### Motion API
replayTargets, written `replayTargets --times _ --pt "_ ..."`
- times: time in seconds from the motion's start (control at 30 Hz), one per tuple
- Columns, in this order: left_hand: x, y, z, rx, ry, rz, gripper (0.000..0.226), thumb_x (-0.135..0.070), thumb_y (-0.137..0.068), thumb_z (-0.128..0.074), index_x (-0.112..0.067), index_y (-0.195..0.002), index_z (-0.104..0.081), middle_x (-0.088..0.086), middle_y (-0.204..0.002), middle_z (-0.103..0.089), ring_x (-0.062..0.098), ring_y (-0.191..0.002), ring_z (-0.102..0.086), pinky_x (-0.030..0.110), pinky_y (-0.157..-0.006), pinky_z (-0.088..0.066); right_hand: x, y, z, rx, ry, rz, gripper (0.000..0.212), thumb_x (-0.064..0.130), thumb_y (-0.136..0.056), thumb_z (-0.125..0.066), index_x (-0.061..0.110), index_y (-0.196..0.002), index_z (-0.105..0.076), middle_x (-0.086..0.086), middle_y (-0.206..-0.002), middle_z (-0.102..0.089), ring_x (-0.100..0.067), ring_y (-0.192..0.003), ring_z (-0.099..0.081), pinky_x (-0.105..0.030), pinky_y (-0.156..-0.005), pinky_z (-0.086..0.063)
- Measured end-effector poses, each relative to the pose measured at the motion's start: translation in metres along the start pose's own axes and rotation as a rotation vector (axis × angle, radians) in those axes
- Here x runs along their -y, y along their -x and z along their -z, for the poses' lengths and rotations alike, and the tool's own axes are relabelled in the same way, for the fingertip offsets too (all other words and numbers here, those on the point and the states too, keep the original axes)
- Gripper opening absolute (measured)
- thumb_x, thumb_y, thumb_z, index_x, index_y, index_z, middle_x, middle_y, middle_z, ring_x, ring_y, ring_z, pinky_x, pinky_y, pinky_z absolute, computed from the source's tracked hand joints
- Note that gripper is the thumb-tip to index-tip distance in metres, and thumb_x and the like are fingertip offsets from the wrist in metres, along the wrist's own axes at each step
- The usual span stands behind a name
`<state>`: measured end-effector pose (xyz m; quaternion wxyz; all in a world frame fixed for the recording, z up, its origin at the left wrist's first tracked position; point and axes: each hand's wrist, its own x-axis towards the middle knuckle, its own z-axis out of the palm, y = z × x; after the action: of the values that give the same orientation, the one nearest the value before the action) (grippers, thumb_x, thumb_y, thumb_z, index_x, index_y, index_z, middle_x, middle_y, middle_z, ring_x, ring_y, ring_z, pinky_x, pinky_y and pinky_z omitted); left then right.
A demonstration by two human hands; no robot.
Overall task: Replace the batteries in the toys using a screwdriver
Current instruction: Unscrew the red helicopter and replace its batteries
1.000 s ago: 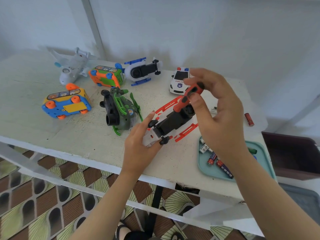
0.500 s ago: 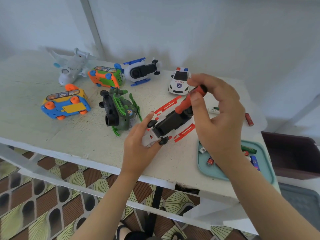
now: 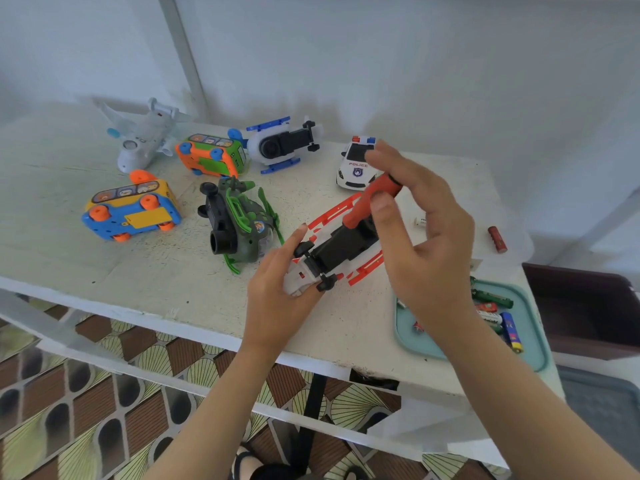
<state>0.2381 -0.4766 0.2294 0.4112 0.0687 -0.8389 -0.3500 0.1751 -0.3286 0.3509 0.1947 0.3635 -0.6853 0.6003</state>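
Note:
A white toy helicopter with red skids [image 3: 337, 249] lies upside down on the white table [image 3: 138, 271], its black underside facing up. My left hand [image 3: 282, 289] grips its nose end and holds it steady. My right hand [image 3: 420, 237] pinches the top of a red-handled screwdriver [image 3: 369, 200] between thumb and fingers. The screwdriver stands tilted with its tip down on the black underside. A teal tray [image 3: 533, 355] at the right front holds several batteries [image 3: 512, 332], partly hidden by my right forearm.
Other toys lie behind and to the left: a green helicopter [image 3: 239, 223], a blue-yellow bus [image 3: 131, 209], an orange-green bus [image 3: 211, 155], a white plane [image 3: 145, 136], a blue-white helicopter [image 3: 280, 145], a police car [image 3: 356, 164]. A loose red battery [image 3: 497, 239] lies at the right. A dark bin [image 3: 585, 310] stands beyond the table's edge.
My right hand has shifted its fingers around the screwdriver's top while the tool stays on the toy's underside. The left hand has kept its hold.

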Motion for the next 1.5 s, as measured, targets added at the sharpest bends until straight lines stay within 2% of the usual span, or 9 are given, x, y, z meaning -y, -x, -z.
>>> replayTargets --times 0.07,0.2,0.3,0.47,0.73,0.97,1.17,1.3,1.5 --pt "0.000 0.000 0.000 -0.002 0.003 -0.002 0.081 -0.017 -0.070 -0.087 -0.019 -0.138 -0.044 0.006 -0.110 -0.064 0.004 -0.098 -0.057 0.005 -0.086 -0.041 0.000 0.001 -0.001 -0.019 0.007 0.008 0.026 0.022 -0.089 -0.060 0.023 -0.115 -0.060 0.009 -0.113 -0.060 -0.009 -0.119 -0.051 -0.028 -0.104 -0.038" --pt "-0.001 0.000 0.000 0.004 -0.008 0.005 0.079 -0.020 -0.071 -0.083 -0.020 -0.139 -0.042 -0.001 -0.111 -0.060 0.004 -0.098 -0.056 0.005 -0.088 -0.041 -0.004 0.000 0.001 -0.086 0.031 0.044 0.022 0.014 -0.088 -0.064 0.021 -0.109 -0.061 0.012 -0.088 -0.062 0.006 -0.092 -0.054 -0.012 -0.089 -0.039" --pt "-0.001 0.000 0.001 0.009 -0.015 0.019 0.081 -0.021 -0.071 -0.083 -0.020 -0.140 -0.042 -0.004 -0.112 -0.059 0.007 -0.100 -0.058 0.006 -0.089 -0.041 -0.006 0.003 0.005 -0.036 0.000 0.025 0.029 0.001 -0.092 -0.056 0.012 -0.119 -0.056 0.001 -0.097 -0.065 0.006 -0.089 -0.060 -0.017 -0.089 -0.046" --pt "-0.003 0.002 0.000 0.003 -0.057 0.033 0.078 -0.019 -0.072 -0.082 -0.017 -0.140 -0.043 -0.001 -0.111 -0.059 0.003 -0.097 -0.054 0.000 -0.085 -0.038 -0.009 0.009 0.017 0.150 0.009 -0.017 0.032 -0.003 -0.088 -0.061 0.011 -0.116 -0.052 0.007 -0.101 -0.062 -0.003 -0.095 -0.066 -0.018 -0.088 -0.050" --pt "-0.008 -0.002 0.001 -0.092 -0.098 0.093 0.071 -0.036 -0.077 -0.073 -0.004 -0.136 -0.050 -0.001 -0.113 -0.059 -0.003 -0.102 -0.048 -0.001 -0.089 -0.035 -0.012 0.007 0.046 0.599 0.304 -0.178 0.021 0.020 -0.083 -0.072 0.027 -0.103 -0.073 0.013 -0.086 -0.068 0.000 -0.087 -0.058 -0.010 -0.078 -0.045" --pt "-0.009 -0.002 0.001 -0.085 -0.113 0.094 0.070 -0.036 -0.077 -0.072 -0.003 -0.135 -0.050 0.005 -0.110 -0.062 -0.005 -0.099 -0.046 -0.004 -0.086 -0.035 -0.010 0.018 0.051 0.513 0.263 -0.189 0.021 0.007 -0.083 -0.069 0.025 -0.092 -0.074 0.020 -0.083 -0.069 0.002 -0.087 -0.061 -0.010 -0.078 -0.046" --pt "-0.009 -0.002 0.001 -0.079 -0.132 0.097 0.072 -0.022 -0.073 -0.080 -0.002 -0.135 -0.051 0.014 -0.110 -0.066 -0.005 -0.100 -0.047 -0.004 -0.087 -0.034 -0.012 0.024 0.047 0.535 0.216 -0.244 0.017 0.010 -0.086 -0.068 0.026 -0.090 -0.070 0.018 -0.078 -0.066 -0.001 -0.076 -0.061 -0.009 -0.062 -0.047" --pt "-0.009 -0.002 0.001 -0.079 -0.124 0.086 0.072 -0.021 -0.073 -0.081 0.000 -0.135 -0.050 0.007 -0.110 -0.063 -0.006 -0.099 -0.045 -0.004 -0.086 -0.034 -0.014 0.031 0.040 0.607 0.222 -0.302 0.013 0.015 -0.090 -0.063 0.027 -0.095 -0.059 0.016 -0.074 -0.062 0.003 -0.074 -0.060 -0.007 -0.064 -0.044" --pt "-0.010 -0.003 0.001 -0.090 -0.132 0.083 0.073 -0.026 -0.075 -0.080 0.000 -0.136 -0.049 0.011 -0.109 -0.064 -0.006 -0.099 -0.045 -0.003 -0.087 -0.034 -0.020 0.055 0.030 0.510 0.398 -0.094 0.008 0.023 -0.093 -0.048 0.023 -0.099 -0.053 0.007 -0.082 -0.058 -0.009 -0.073 -0.054 -0.025 -0.068 -0.043"
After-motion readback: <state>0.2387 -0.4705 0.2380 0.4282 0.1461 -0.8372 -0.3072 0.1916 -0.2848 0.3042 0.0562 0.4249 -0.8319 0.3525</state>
